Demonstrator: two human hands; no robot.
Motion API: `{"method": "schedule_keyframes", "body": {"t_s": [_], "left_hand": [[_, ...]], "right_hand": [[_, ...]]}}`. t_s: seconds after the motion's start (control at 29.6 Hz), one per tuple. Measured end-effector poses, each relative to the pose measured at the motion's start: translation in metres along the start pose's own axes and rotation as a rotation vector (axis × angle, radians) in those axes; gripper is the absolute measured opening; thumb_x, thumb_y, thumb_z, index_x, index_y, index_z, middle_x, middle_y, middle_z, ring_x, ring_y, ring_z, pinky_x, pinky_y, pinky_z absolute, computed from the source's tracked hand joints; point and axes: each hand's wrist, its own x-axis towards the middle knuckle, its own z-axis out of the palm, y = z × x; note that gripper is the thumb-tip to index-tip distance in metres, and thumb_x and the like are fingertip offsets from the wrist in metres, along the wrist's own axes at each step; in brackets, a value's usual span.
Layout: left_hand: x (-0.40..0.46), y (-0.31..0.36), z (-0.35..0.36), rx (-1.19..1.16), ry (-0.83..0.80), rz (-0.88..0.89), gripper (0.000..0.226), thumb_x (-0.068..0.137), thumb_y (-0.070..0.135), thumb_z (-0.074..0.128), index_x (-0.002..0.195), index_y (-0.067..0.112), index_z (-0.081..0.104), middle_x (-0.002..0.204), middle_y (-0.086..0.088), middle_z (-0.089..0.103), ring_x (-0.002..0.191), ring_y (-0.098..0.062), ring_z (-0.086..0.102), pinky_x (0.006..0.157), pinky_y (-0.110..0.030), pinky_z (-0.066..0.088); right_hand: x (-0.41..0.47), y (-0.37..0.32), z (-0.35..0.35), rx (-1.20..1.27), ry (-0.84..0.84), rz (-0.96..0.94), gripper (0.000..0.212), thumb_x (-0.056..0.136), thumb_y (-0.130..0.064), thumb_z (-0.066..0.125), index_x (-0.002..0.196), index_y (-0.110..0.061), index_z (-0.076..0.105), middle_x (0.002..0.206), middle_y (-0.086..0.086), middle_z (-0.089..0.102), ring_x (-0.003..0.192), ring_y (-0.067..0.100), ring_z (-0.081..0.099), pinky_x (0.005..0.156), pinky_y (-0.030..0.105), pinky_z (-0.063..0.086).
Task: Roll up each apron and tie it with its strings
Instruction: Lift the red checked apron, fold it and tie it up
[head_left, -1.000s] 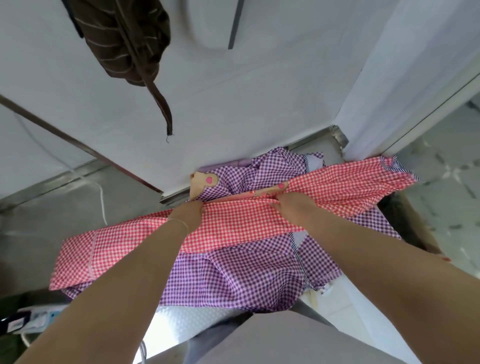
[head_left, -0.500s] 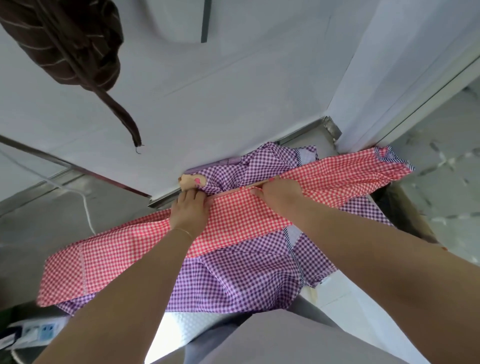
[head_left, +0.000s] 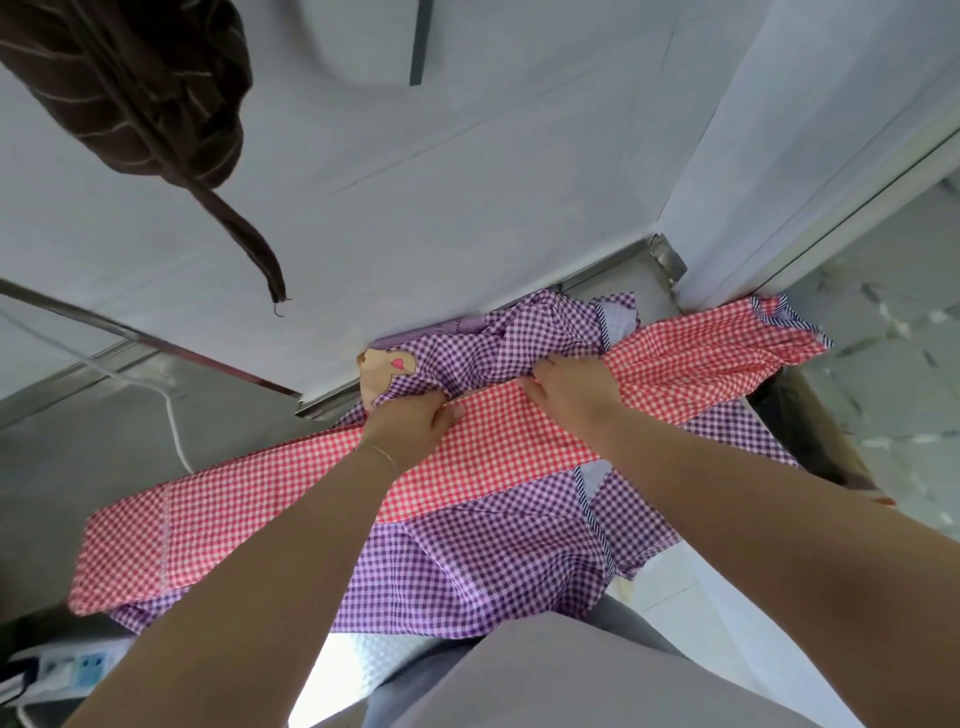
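Observation:
A red-and-white checked apron (head_left: 223, 525) lies folded into a long band across the counter, running from lower left to upper right. Under it lies a purple checked apron (head_left: 467, 566), spread and rumpled. My left hand (head_left: 410, 423) grips the far edge of the red band near its middle, fingers curled over the cloth. My right hand (head_left: 574, 387) grips the same edge a little to the right, fingers tucked over the fold. A tan patch with a pink heart (head_left: 384, 366) shows on the purple apron just beyond my left hand.
A white wall (head_left: 467, 182) rises right behind the aprons. A brown striped cloth (head_left: 135, 88) hangs at the upper left. A steel counter (head_left: 78, 441) extends left with a white cable (head_left: 174, 426). A power strip (head_left: 67, 670) lies at the lower left.
Both hands have curled over the far edge of the red apron and drawn it toward me. The view has tilted slightly.

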Motion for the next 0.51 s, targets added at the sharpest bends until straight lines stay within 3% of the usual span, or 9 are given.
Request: {"method": "schedule_keyframes", "body": {"t_s": [0.14, 0.24, 0.3, 0.41, 0.47, 0.51], "left_hand": [[-0.011, 0.012, 0.006, -0.016, -0.068, 0.03, 0.046, 0.099, 0.056, 0.024, 0.094, 0.022, 0.054, 0.079, 0.003, 0.06, 0.075, -0.018, 0.06, 0.076, -0.034, 0.053], [-0.018, 0.018, 0.014, 0.002, -0.064, 0.015, 0.047, 0.1, 0.052, 0.02, 0.102, 0.02, 0.054, 0.084, -0.002, 0.063, 0.079, -0.021, 0.062, 0.078, -0.037, 0.054], [-0.022, 0.019, 0.021, 0.033, -0.049, -0.02, 0.044, 0.102, 0.047, 0.021, 0.108, 0.019, 0.054, 0.089, -0.004, 0.065, 0.081, -0.024, 0.063, 0.078, -0.039, 0.055], [-0.025, 0.022, 0.032, 0.056, -0.014, -0.065, 0.04, 0.104, 0.042, 0.025, 0.111, 0.017, 0.056, 0.092, -0.004, 0.066, 0.082, -0.025, 0.065, 0.075, -0.04, 0.057], [-0.023, 0.024, 0.034, 0.025, -0.017, -0.095, 0.035, 0.103, 0.039, 0.029, 0.11, 0.019, 0.058, 0.094, -0.003, 0.066, 0.084, -0.024, 0.065, 0.076, -0.04, 0.057], [-0.022, 0.024, 0.035, 0.017, -0.025, -0.097, 0.031, 0.103, 0.036, 0.033, 0.11, 0.021, 0.058, 0.096, -0.002, 0.066, 0.086, -0.024, 0.065, 0.077, -0.04, 0.057]], "right_hand": [[-0.012, 0.009, -0.003, 0.018, -0.088, 0.003, 0.044, 0.101, -0.049, 0.031, 0.102, -0.013, 0.055, 0.072, -0.006, 0.049, 0.068, 0.015, 0.055, 0.07, 0.029, 0.051], [-0.02, 0.015, -0.003, -0.006, -0.162, 0.056, 0.044, 0.1, -0.052, 0.03, 0.108, -0.013, 0.048, 0.071, -0.003, 0.053, 0.078, 0.022, 0.063, 0.093, 0.046, 0.047], [-0.025, 0.013, -0.001, -0.018, -0.149, 0.121, 0.043, 0.099, -0.051, 0.032, 0.112, -0.013, 0.046, 0.076, -0.001, 0.06, 0.086, 0.026, 0.066, 0.101, 0.053, 0.042], [-0.032, 0.0, 0.016, -0.083, 0.143, 0.088, 0.024, 0.095, -0.03, 0.056, 0.113, -0.014, 0.055, 0.103, 0.007, 0.063, 0.101, 0.028, 0.059, 0.1, 0.048, 0.043], [-0.042, -0.021, 0.032, 0.028, 0.351, -0.046, 0.032, 0.081, -0.008, 0.069, 0.112, -0.012, 0.06, 0.109, 0.009, 0.061, 0.105, 0.028, 0.056, 0.096, 0.046, 0.047], [-0.05, -0.038, 0.043, 0.109, 0.367, -0.148, 0.038, 0.08, -0.003, 0.067, 0.116, -0.009, 0.06, 0.116, 0.01, 0.061, 0.111, 0.028, 0.055, 0.099, 0.045, 0.046]]}}
